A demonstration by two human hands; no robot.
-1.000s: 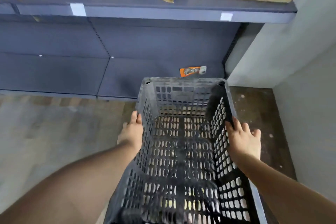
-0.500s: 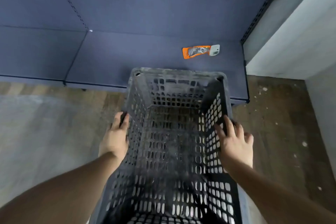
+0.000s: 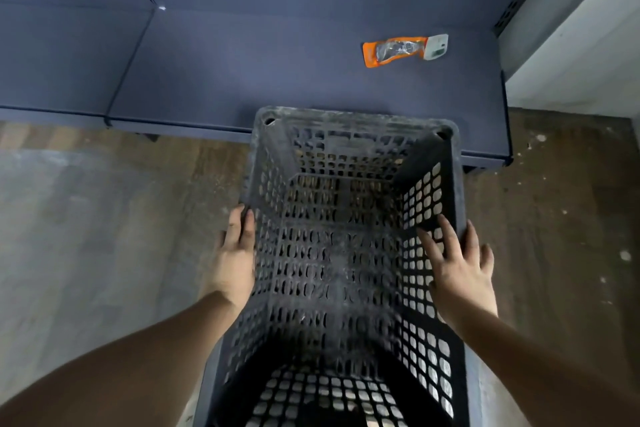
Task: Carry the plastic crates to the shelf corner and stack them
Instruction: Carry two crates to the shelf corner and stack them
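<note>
You've brought the crate [image 3: 346,253] closer to the shelf [image 3: 277,73] corner; left hand [image 3: 235,253] and right hand [image 3: 457,267] still grip its sides.

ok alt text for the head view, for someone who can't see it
Two bare hands, left hand and right hand, hold a dark perforated plastic crate by its sides above a wooden floor. Beyond it, an orange packet lies on a low blue shelf.
</note>
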